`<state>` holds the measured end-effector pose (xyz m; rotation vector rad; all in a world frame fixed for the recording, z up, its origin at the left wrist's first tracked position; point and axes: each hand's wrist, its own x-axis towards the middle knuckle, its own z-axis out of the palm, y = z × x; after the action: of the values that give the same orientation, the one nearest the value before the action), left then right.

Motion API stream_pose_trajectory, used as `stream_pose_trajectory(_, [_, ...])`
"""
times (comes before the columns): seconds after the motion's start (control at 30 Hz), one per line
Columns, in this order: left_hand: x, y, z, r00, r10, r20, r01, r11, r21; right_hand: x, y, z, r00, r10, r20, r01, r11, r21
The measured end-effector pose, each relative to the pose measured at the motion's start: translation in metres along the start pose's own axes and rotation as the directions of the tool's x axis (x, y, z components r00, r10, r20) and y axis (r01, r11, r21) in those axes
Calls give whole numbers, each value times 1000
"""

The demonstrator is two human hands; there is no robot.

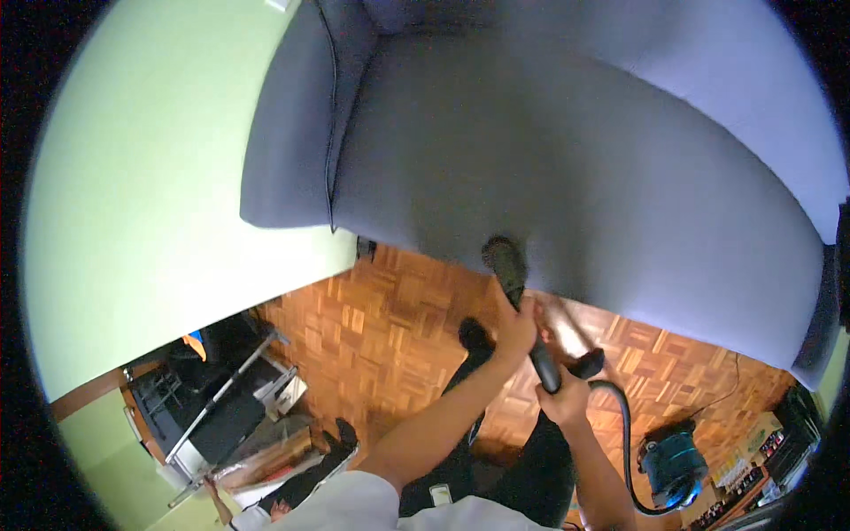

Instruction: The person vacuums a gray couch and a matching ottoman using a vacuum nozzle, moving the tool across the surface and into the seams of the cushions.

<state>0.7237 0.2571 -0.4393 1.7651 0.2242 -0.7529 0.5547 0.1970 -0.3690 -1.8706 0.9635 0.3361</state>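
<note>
Now | both hands [531, 350] grip vacuum wand [524, 310] on grey sofa [575, 177] | parquet floor [381, 327] | green wall [150, 177]

A black vacuum wand [531, 327] runs slantwise through both sets of fingers, its dark nozzle [505, 259] beyond them pressed on the grey sofa seat [567, 168]. Behind the fingers a black hose [624, 425] curves down to what looks like a blue-black canister [673, 460].

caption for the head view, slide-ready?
Both hands, left hand and right hand, grip a vacuum wand, its nozzle pressed to a grey sofa.
</note>
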Motion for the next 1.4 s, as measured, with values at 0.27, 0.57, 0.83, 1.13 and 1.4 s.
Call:
stream_pose_trajectory(0.27, [234,212,-63,976,132,174,-153,982,109,200,-188,-13,968,-251,15,249,966,72])
stream_pose_trajectory(0.57, [-11,76,147,979,-184,91,173,978,114,34,59,-77,997,80,22,-82,990,113])
stream_pose_trajectory(0.83, [-152,10,369,968,-104,226,89,993,73,-48,231,-207,913,392,-110,-365,908,206])
stream_pose_trajectory(1.13, [-258,-47,408,774,-272,572,-9,898,439,-157,295,-167,805,497,-324,-253,782,570])
stream_pose_trajectory(1.4, [-290,-98,599,558,-342,756,-303,764,570,-177,367,-278,594,785,-175,-337,440,832])
